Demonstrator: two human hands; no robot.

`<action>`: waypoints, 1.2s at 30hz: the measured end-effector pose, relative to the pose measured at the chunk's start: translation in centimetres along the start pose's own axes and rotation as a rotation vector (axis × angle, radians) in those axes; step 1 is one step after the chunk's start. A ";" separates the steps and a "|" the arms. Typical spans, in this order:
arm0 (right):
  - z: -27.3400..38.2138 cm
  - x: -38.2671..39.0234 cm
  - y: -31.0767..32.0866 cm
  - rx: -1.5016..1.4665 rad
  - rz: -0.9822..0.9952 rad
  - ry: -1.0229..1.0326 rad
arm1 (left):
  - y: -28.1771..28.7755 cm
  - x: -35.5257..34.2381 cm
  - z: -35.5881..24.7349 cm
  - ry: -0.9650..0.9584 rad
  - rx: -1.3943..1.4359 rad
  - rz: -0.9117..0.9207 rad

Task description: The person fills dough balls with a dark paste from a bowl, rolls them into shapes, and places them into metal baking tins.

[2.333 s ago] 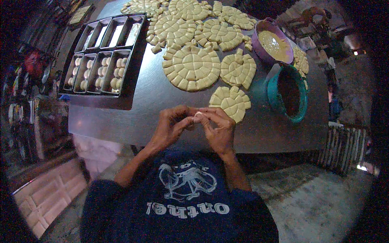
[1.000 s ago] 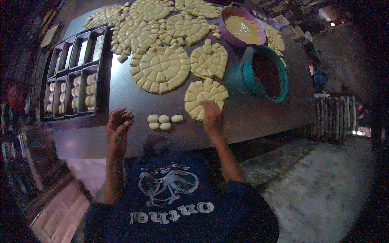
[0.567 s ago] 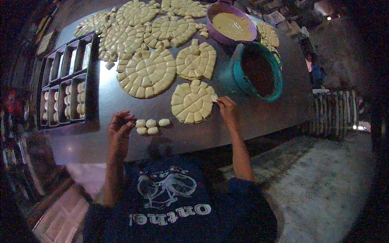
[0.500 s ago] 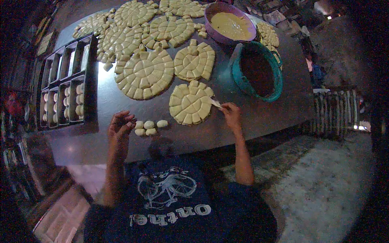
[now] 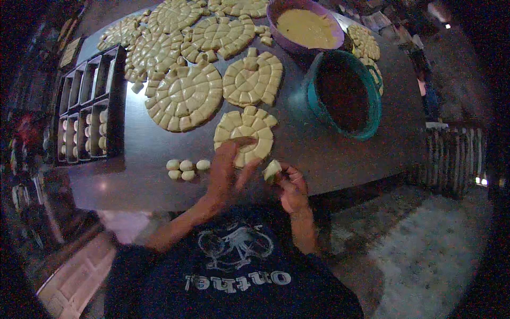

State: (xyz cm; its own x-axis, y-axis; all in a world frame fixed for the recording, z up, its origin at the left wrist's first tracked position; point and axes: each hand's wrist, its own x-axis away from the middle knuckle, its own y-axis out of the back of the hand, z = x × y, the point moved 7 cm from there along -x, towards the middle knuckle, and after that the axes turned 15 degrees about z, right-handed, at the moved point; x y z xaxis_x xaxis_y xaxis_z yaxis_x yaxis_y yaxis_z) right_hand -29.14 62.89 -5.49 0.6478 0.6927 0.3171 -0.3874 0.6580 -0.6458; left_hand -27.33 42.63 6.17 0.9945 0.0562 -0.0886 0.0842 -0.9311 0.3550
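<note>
My right hand (image 5: 293, 187) pinches a pale piece of dough (image 5: 272, 170) just off the near right edge of a scored dough round (image 5: 244, 123). My left hand (image 5: 226, 169) reaches across the near left part of that round, fingers stretched and apart, and hides some of it. Whether its fingertips touch the dough I cannot tell. Left of this hand, several small dough balls (image 5: 186, 166) sit in two short rows on the table. Further away lie a smaller scored round (image 5: 252, 80) and a larger, shiny one (image 5: 185, 98).
On the dark table (image 5: 143, 143), a teal basin (image 5: 314, 91) with dark insides stands right of the rounds. Behind it is a purple basin (image 5: 281, 42) of yellowish contents. A divided black tray (image 5: 118, 80) at the left holds dough balls. More scored dough (image 5: 220, 36) covers the far side.
My left hand has moved right, from beside the dough balls to over the near round. My right hand has come nearer and left, bringing the dough piece away from the round's right edge.
</note>
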 end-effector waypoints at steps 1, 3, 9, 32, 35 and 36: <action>-0.1 -0.2 -0.5 0.028 0.005 0.029 | -1.2 -0.5 -2.2 -0.150 -0.306 -0.011; 0.1 -0.7 -1.5 0.070 0.016 0.070 | -2.8 -1.4 -6.0 -0.308 -0.425 0.011; 0.6 -2.1 -2.6 0.163 0.048 0.106 | -4.6 -3.2 -7.9 -0.515 -0.562 -0.077; 31.8 -34.9 2.7 1.698 0.367 0.086 | 2.0 0.5 5.7 0.367 0.075 -0.123; 31.4 -38.6 5.3 1.801 0.295 -0.097 | 3.6 3.1 7.9 0.495 0.118 -0.253; 31.0 -39.3 5.4 1.792 0.288 -0.150 | 3.9 4.4 9.5 0.496 0.200 -0.323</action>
State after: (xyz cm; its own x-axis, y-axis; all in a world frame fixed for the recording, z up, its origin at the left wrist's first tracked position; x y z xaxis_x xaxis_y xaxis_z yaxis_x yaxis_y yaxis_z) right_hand -77.05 48.38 0.09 0.4224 0.7802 0.4614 -0.6868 -0.0567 0.7246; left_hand -23.22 35.86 -1.71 0.8353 0.4624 0.2974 0.4200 -0.8857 0.1976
